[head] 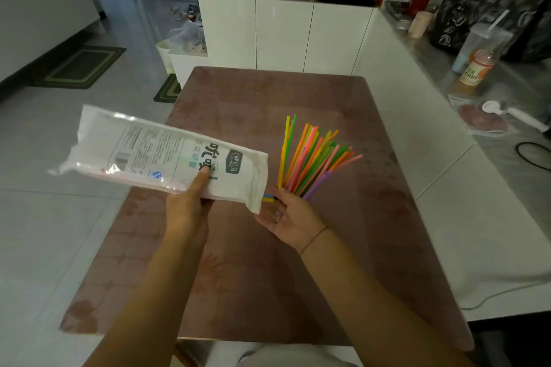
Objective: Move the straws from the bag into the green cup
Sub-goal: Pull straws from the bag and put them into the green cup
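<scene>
Fanning from right hand (pixel 290 217), straws (pixel 310 158), bag (pixel 167 155) in left hand (pixel 187 205)

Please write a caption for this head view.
Left hand holds the white bag; right hand grips colourful straws above the table.

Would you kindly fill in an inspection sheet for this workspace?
Surface: brown table, bare apart from what the hands hold over it.
Job's things: white bag held flat; coloured straws fanned out; green cup not seen.
Clutter: bottle and dark bags on the side counter.
Grippers: left hand grips the bag; right hand holds the straws.
Cables: black cable on the counter.
Surroundings: white cabinets, tiled floor, mats.
</scene>
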